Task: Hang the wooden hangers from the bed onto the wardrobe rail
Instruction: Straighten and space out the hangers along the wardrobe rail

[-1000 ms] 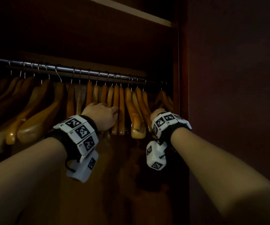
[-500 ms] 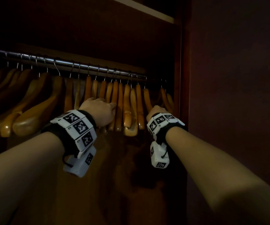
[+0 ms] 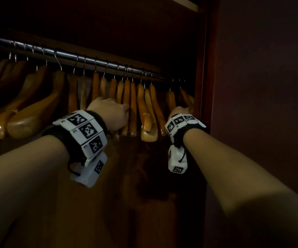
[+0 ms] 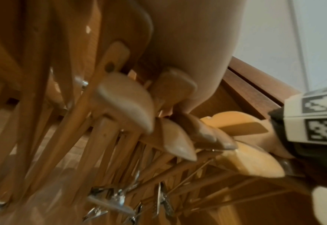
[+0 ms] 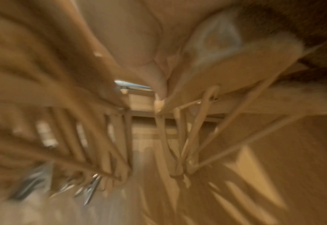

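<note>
A metal wardrobe rail (image 3: pixel 91 59) carries a long row of wooden hangers (image 3: pixel 145 111). My left hand (image 3: pixel 108 113) presses against the hangers in the middle of the row, its fingers pointing right between them. In the left wrist view, rounded hanger ends (image 4: pixel 124 97) crowd against the palm (image 4: pixel 187 38). My right hand (image 3: pixel 177 110) is curled on a hanger (image 3: pixel 170 101) in the small group at the rail's right end. The right wrist view is blurred. It shows my right hand (image 5: pixel 135 38) lying against that hanger's arm (image 5: pixel 226 73).
The wardrobe's side panel (image 3: pixel 202 86) stands just right of the last hangers, with a dark door or wall (image 3: pixel 261 86) beyond it. A shelf edge (image 3: pixel 185 2) runs above the rail. Metal clips (image 4: pixel 116 197) hang under some hangers.
My head has tilted, so the rail sits higher in view. Both hands stay among the same hangers, which have shifted only slightly.
</note>
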Demonstrator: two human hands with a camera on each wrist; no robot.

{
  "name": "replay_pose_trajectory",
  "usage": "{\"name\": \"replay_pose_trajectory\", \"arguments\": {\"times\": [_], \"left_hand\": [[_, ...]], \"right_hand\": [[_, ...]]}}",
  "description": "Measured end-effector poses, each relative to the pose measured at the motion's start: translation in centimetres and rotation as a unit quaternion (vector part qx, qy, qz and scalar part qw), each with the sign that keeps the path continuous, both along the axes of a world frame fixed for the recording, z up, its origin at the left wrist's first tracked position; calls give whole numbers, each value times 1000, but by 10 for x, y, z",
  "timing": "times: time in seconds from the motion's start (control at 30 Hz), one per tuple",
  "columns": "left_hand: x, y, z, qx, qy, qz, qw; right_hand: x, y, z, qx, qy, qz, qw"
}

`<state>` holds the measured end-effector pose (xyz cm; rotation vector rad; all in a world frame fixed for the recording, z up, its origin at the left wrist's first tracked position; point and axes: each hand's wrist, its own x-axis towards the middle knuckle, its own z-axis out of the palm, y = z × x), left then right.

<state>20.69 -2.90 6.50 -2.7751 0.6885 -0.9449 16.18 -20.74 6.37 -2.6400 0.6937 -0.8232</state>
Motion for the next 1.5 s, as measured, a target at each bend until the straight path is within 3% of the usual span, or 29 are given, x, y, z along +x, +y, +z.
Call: {"name": "replay_pose_trajectory", "arguments": {"times": [0.07,0.13,0.27,0.43,0.83,1.5], "left_hand": [[2,-2,0,1,-7,-4,1000],[0,-2,-2,2,-5,-11,1000],[-1,-3,-2,-3,-5,-13,1000],[-1,-4,-2,-2,0,-12,1000],[-7,-3,-4,-6,-1,5,1000],[-7,-5,-5,-1,-2,14,1000]], "right_hand": [[15,-5,0,-8,-100,-40,994],[16,2,2,-33,-170,-9,985],[10,13,2,-62,-213,87,971],[3,28,-19,-98,-142,145,974],[2,23,-38,-35,-14,94,995],[1,-1,-16,41,-28,31,998]]}}
